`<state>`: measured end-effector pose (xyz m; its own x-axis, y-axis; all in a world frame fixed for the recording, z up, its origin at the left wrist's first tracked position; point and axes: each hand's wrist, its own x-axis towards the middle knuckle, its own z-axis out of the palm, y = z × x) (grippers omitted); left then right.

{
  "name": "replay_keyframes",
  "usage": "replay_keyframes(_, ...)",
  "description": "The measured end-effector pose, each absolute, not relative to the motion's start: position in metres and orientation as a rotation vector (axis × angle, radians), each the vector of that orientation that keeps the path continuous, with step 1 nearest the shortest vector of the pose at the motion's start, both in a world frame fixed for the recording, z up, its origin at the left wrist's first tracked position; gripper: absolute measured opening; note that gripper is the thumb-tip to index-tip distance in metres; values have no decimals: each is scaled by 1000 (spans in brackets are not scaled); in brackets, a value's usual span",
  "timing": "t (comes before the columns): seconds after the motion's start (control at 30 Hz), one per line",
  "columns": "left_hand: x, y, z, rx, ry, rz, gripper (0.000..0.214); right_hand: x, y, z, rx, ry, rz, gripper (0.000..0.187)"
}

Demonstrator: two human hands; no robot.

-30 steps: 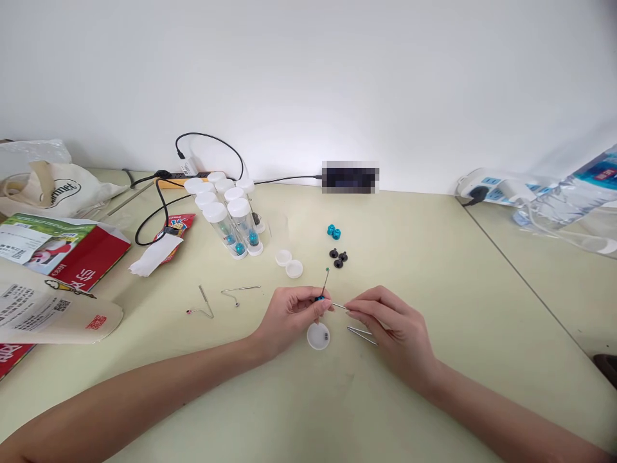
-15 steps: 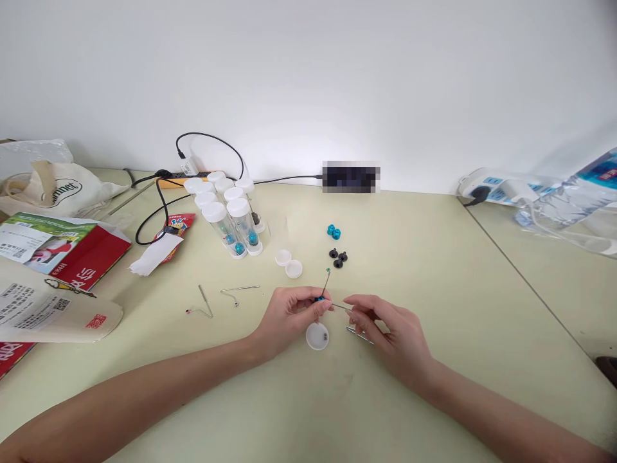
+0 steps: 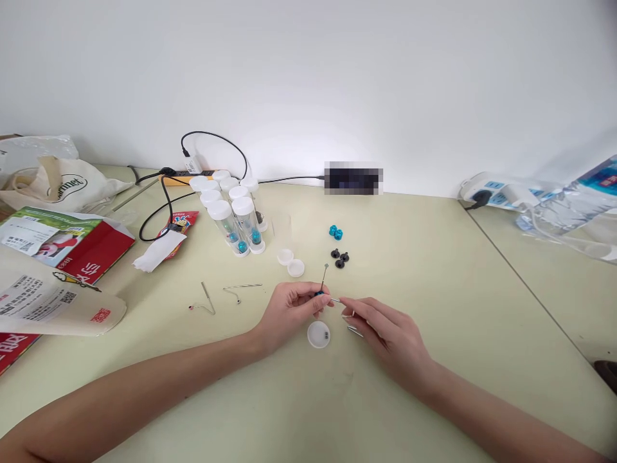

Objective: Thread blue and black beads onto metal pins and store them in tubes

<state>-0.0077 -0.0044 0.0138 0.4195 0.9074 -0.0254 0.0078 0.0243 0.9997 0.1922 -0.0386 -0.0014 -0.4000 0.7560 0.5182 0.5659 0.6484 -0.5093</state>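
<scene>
My left hand (image 3: 294,312) pinches a small blue metal piece (image 3: 319,293), mostly covered by the fingertips. From this piece a thin metal rod (image 3: 324,276) with a small knob sticks up. My right hand (image 3: 390,325) is closed on a slim metal tool (image 3: 336,299). The tool's tip meets the blue piece at the left fingertips, and its other end is largely hidden by fingers. Below the hands lies a white cap (image 3: 318,343) with tiny dark parts inside. A silver metal piece (image 3: 355,331) rests on the table beside the right fingers.
Blue pieces (image 3: 336,232) and black discs with stems (image 3: 340,257) lie ahead. White caps (image 3: 295,268) and a clear tube (image 3: 282,230) stand left of these, near several capped tubes (image 3: 243,209). Bent metal rods (image 3: 207,297) lie left. A water bottle (image 3: 569,199) is at right.
The right hand has moved closer to the left, its fingers now more stretched along the tool. The knobbed rod has turned slightly. The whole view has shifted a little.
</scene>
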Motion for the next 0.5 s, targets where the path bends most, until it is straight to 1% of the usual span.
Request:
replay_keyframes(0.27, -8, -6, 14, 1398, 892, 859, 22, 195, -39, 2, -1008, -2107, 425, 32)
replay_keyframes(0.5, -8, -8, 12, 1433, 892, 841, 23, 198, -41, -3, -1074, -2051, 670, 27)
